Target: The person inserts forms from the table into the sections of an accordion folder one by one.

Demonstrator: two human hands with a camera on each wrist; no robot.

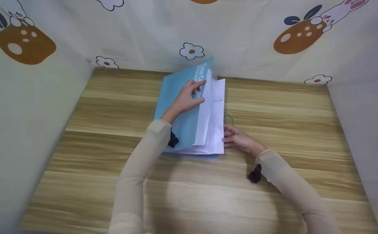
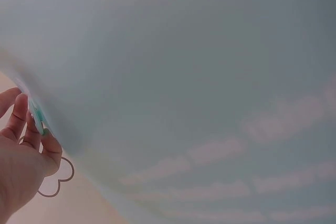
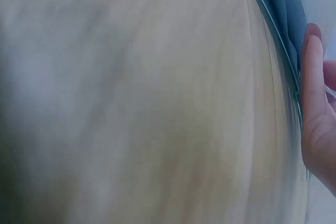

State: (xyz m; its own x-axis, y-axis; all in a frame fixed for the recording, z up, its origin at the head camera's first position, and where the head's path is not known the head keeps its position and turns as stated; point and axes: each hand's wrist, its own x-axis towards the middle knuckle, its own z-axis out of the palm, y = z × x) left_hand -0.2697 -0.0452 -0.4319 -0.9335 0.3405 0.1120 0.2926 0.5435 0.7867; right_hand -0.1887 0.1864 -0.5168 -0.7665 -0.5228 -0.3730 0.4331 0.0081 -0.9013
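Note:
A light blue document folder (image 1: 179,81) with white lettering lies on the table, its front cover lifted and white papers (image 1: 217,113) showing along its right side. My left hand (image 1: 187,97) reaches over the cover and pinches its right edge. In the left wrist view the fingers of this hand (image 2: 29,150) bend round the cover edge, and the blurred blue sheet fills most of the picture. My right hand (image 1: 241,139) holds the folder's lower right edge beside the papers. Up close, a straight finger (image 3: 313,77) lies along the folder's blue edge, other fingers partly hidden behind.
A thin cord loop (image 1: 230,117) sticks out to the right of the folder. Under it is a wood-grain table (image 1: 104,156). A pale curtain (image 1: 150,35) with flower and rabbit prints stands at the back and both sides. Dark wrist cameras (image 1: 255,174) sit at the cuffs.

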